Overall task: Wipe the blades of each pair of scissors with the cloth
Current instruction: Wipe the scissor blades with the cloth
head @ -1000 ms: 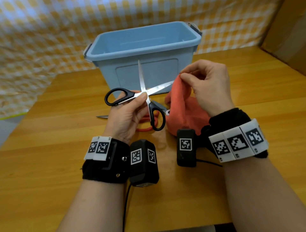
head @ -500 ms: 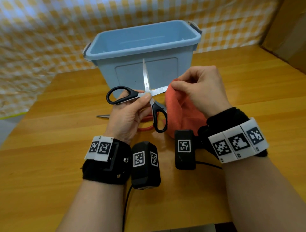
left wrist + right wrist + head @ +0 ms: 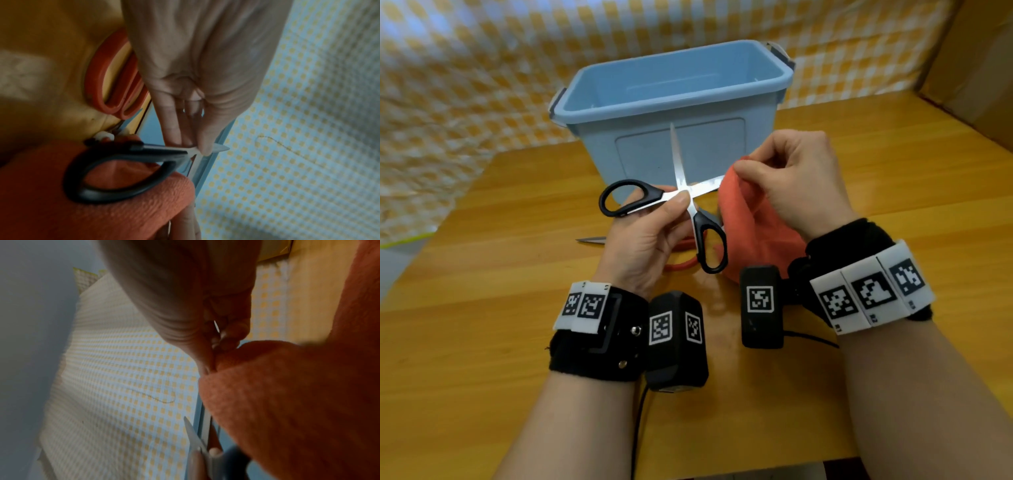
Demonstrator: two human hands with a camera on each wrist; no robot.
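Note:
My left hand [image 3: 654,226] pinches the black-handled scissors [image 3: 681,195] near their pivot, holding them spread wide above the table. One blade points up, the other points right. My right hand [image 3: 791,181] pinches the orange cloth [image 3: 750,222] around the right-pointing blade, covering its outer part. In the left wrist view the black scissors [image 3: 127,164] lie in front of the cloth [image 3: 92,211]. Red-handled scissors [image 3: 115,74] lie on the table under my left hand; their blade tip [image 3: 590,240] shows to its left.
A light blue plastic bin [image 3: 671,102], empty, stands just behind the hands on the wooden table [image 3: 482,359]. A yellow checked curtain [image 3: 482,68] hangs behind. A cardboard box [image 3: 979,68] sits at the far right.
My right hand has slid the cloth leftward along the right-pointing blade toward the pivot. Less bare blade shows now. The left hand shifted slightly.

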